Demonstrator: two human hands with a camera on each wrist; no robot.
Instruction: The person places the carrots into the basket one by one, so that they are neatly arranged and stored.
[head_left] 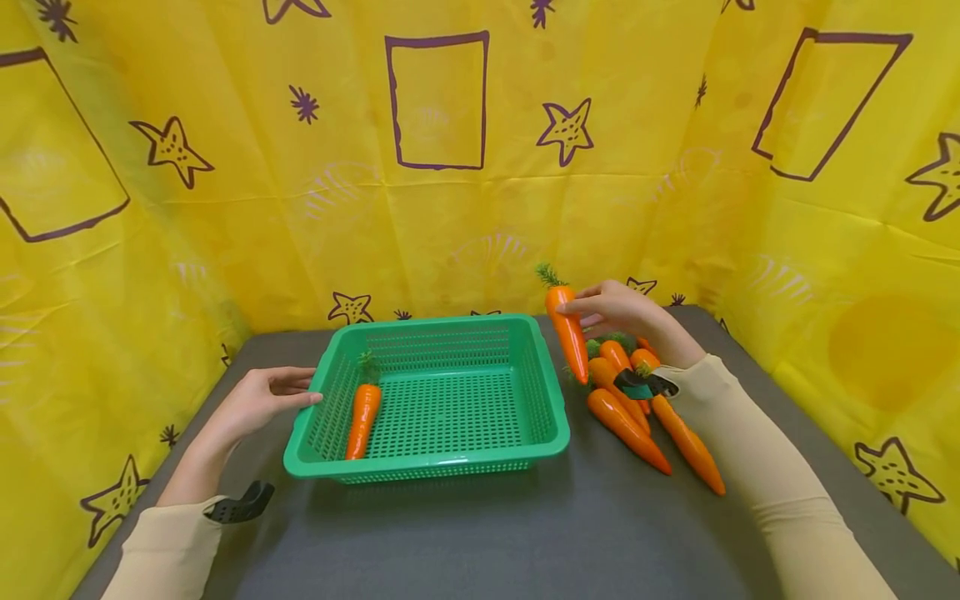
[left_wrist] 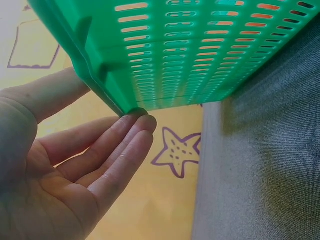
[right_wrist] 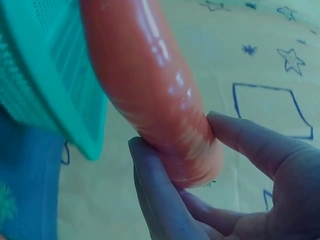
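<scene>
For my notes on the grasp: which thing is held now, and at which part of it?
The right hand pinches one carrot near its leafy top end. The left hand holds nothing; its straight fingertips touch the green basket's rim.

The right hand [head_left: 622,312] pinches a carrot [head_left: 567,332] just beside the green basket [head_left: 442,454]. The left hand [head_left: 258,400] touches the basket's left rim; another carrot [head_left: 363,417] lies inside.

Bright even light, soft shadows; wide-angle edge bending; right wrist view blurred, bluish.
</scene>
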